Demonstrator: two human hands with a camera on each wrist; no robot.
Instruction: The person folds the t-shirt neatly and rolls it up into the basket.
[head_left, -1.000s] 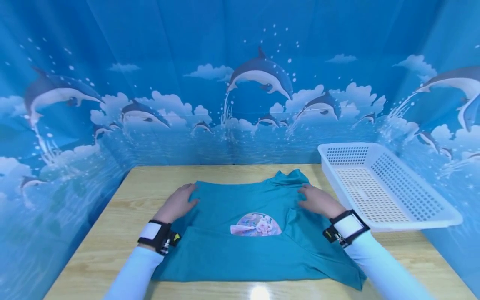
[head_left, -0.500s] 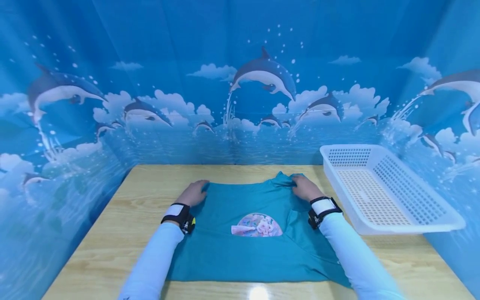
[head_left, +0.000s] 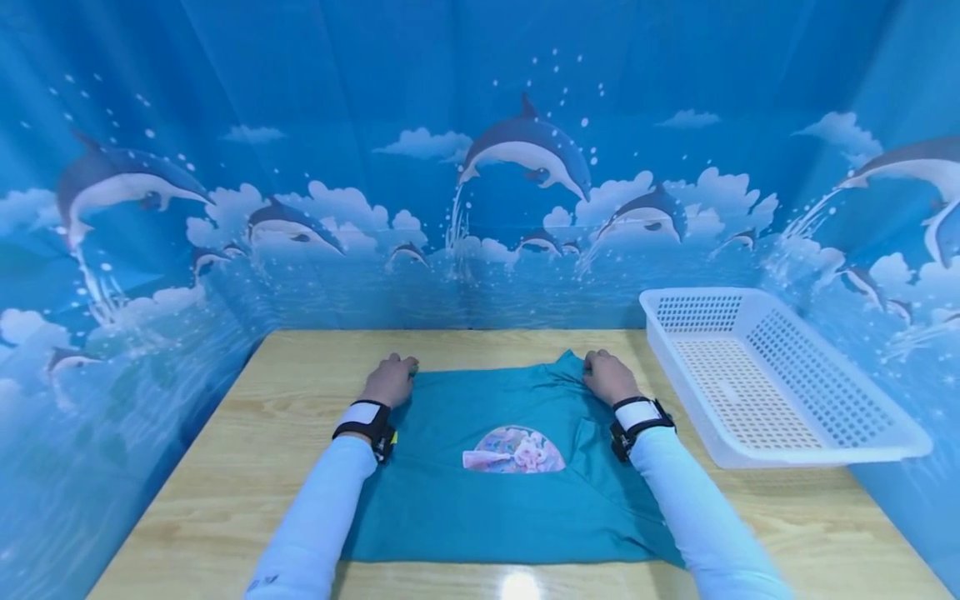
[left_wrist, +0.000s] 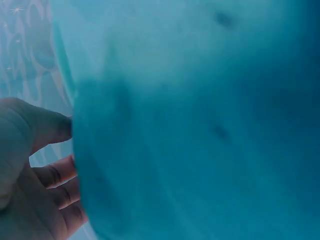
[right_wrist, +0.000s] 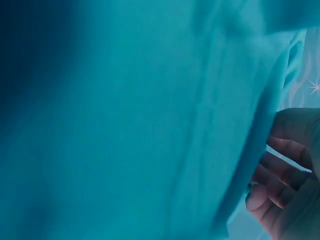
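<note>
A teal T-shirt (head_left: 480,508) lies spread on the wooden table, with half of a pink and blue floral print (head_left: 517,450) showing near its middle. At its far left corner my left hand (head_left: 390,382) pinches the cloth; the left wrist view has the thumb (left_wrist: 52,127) and fingers at the fabric's edge. My right hand (head_left: 609,379) grips the far right part, beside a bunched peak of fabric (head_left: 568,360). Up close in the right wrist view, the fingers (right_wrist: 280,182) curl at the shirt's edge. Part of the shirt's right side is hidden under my right forearm.
To the right, a white perforated plastic basket (head_left: 787,454) stands on the table (head_left: 225,433), close to my right arm. A blue curtain (head_left: 360,275) printed with dolphins closes off the back and both sides.
Both hands have come inward and away from me onto the shirt's far corners and taken hold. The bunched cloth at the far right has flattened somewhat, and the shirt's near left corner has shifted right.
</note>
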